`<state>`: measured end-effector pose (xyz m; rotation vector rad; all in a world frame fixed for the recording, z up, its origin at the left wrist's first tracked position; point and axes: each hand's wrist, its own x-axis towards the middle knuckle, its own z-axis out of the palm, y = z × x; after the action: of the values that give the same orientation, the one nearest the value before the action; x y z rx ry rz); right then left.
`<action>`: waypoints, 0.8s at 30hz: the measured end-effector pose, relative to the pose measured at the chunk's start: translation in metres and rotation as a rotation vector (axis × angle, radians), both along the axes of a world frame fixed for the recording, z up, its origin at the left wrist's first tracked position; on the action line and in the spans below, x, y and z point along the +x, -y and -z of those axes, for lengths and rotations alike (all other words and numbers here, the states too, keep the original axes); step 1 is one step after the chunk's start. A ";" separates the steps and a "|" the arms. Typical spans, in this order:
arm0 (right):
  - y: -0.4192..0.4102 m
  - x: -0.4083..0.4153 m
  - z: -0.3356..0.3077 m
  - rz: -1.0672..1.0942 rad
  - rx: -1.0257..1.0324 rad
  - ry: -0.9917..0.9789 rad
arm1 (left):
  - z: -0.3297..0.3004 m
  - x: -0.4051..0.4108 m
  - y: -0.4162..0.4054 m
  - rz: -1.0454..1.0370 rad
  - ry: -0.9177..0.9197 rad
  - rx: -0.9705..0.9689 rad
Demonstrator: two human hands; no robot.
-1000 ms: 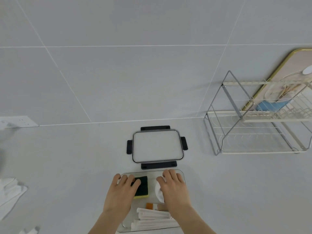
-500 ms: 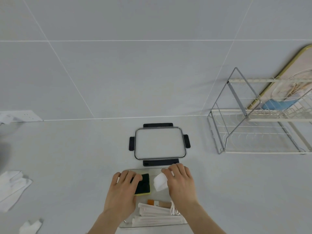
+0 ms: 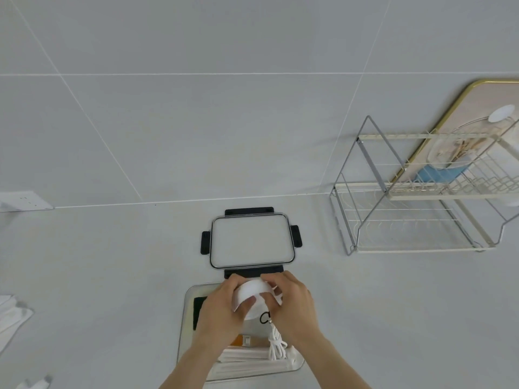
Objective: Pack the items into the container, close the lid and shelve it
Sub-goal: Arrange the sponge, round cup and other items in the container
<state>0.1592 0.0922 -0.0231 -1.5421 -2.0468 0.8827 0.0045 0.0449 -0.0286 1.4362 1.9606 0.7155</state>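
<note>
Hands: left hand (image 3: 222,307) and right hand (image 3: 292,301) pinch a white round item (image 3: 251,297) between them, lower centre of frame.
Item: held above the clear container (image 3: 185,313); white cord (image 3: 276,346) hangs from it.
Axis: flat face tilted toward upper right; can't tell more.
Lid (image 3: 251,241): flat on table (image 3: 112,276), just above hands, long axis L–R.
Rack (image 3: 407,214): right of frame.

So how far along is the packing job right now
Partly packed: the sponge and paper-wrapped sticks already lie in the clear container. In hand: both hands, left and right, hold a white round item above it. Left: seat that, fit the lid, still on the counter, then shelve on the rack.
</note>
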 end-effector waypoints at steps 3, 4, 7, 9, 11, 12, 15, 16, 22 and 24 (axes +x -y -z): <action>0.007 0.008 0.002 -0.004 -0.014 0.018 | 0.001 -0.005 0.002 -0.177 0.040 0.014; 0.011 0.010 0.004 -0.016 -0.012 0.074 | 0.001 -0.008 0.003 -0.238 0.067 0.020; 0.020 0.008 0.006 -0.167 -0.059 0.372 | 0.001 -0.019 0.005 -0.327 0.075 0.005; 0.026 -0.001 0.009 -0.231 -0.140 0.519 | 0.002 -0.024 0.006 -0.343 0.046 0.009; 0.032 -0.010 0.017 -0.213 -0.212 0.600 | 0.000 -0.026 0.006 -0.380 0.050 0.008; 0.033 -0.013 0.021 -0.197 -0.232 0.624 | -0.002 -0.027 0.006 -0.403 0.066 0.013; 0.033 -0.021 0.032 -0.172 -0.225 0.669 | -0.004 -0.030 0.008 -0.434 0.093 0.025; 0.032 -0.023 0.033 -0.172 -0.216 0.681 | -0.005 -0.032 0.009 -0.443 0.104 0.027; 0.029 -0.030 0.036 -0.146 -0.242 0.647 | -0.005 -0.039 0.014 -0.498 0.134 0.024; 0.029 -0.030 0.036 -0.105 -0.242 0.613 | -0.005 -0.041 0.015 -0.510 0.138 0.032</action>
<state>0.1293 0.0637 -0.0588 -2.0467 -2.5303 0.7794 -0.0363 0.0301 -0.0237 0.8715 2.2296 1.0385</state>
